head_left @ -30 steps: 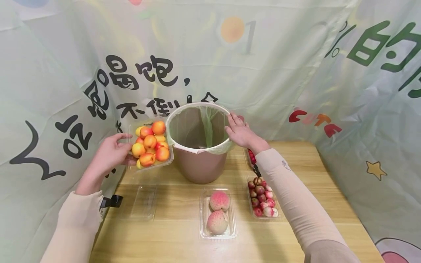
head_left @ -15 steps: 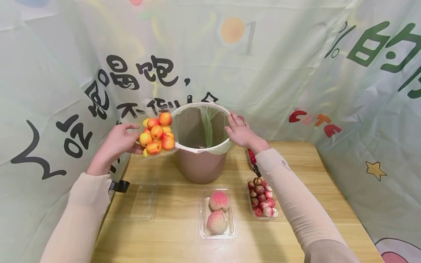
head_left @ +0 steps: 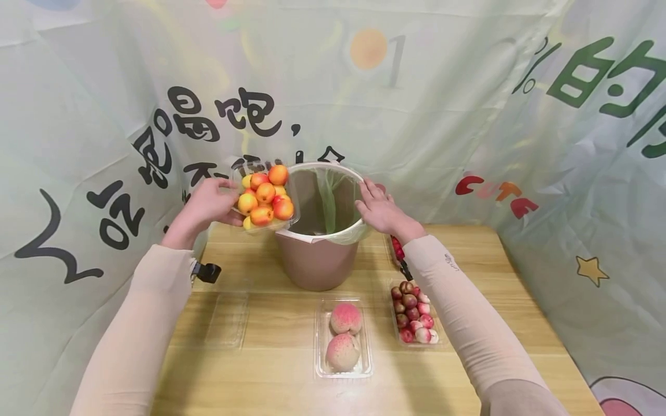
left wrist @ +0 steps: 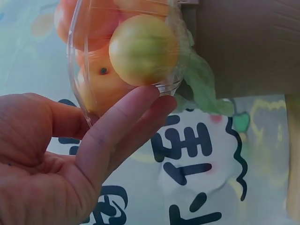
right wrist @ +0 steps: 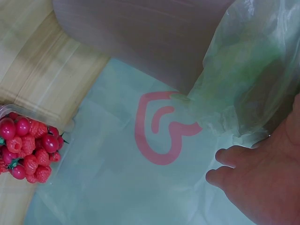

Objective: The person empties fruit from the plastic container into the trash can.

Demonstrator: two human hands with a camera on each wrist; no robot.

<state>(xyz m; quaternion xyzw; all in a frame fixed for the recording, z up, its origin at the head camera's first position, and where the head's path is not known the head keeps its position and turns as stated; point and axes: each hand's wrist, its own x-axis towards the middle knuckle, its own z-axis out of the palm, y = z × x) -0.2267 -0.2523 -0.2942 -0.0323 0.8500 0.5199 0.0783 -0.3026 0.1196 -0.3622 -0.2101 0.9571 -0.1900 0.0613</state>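
My left hand (head_left: pixel 210 202) grips the edge of a clear plastic box (head_left: pixel 295 212) filled with yellow-orange apricots (head_left: pixel 265 193). In the left wrist view my thumb and fingers hold the box (left wrist: pixel 72 56) from either side. The box is held at the left rim of a brown trash bin (head_left: pixel 319 266) with a white rim and a green bag liner (head_left: pixel 329 202). My right hand (head_left: pixel 385 211) rests on the bin's right rim with its fingers extended. Beside that hand, the liner (right wrist: pixel 248 79) hangs over the bin's outside in the right wrist view.
On the wooden table (head_left: pixel 281 370) stand a clear box of two peaches (head_left: pixel 344 335) and one of small plums (head_left: pixel 413 312). Red berries (right wrist: pixel 30 150) in a box lie behind the right forearm. A clear lid or tray (head_left: pixel 229 320) lies at left. Printed cloth walls (head_left: pixel 442 115) surround the table.
My left hand has carried the box of apricots up and to the right, from beside the bin to over its left rim. My right hand has stayed on the rim.
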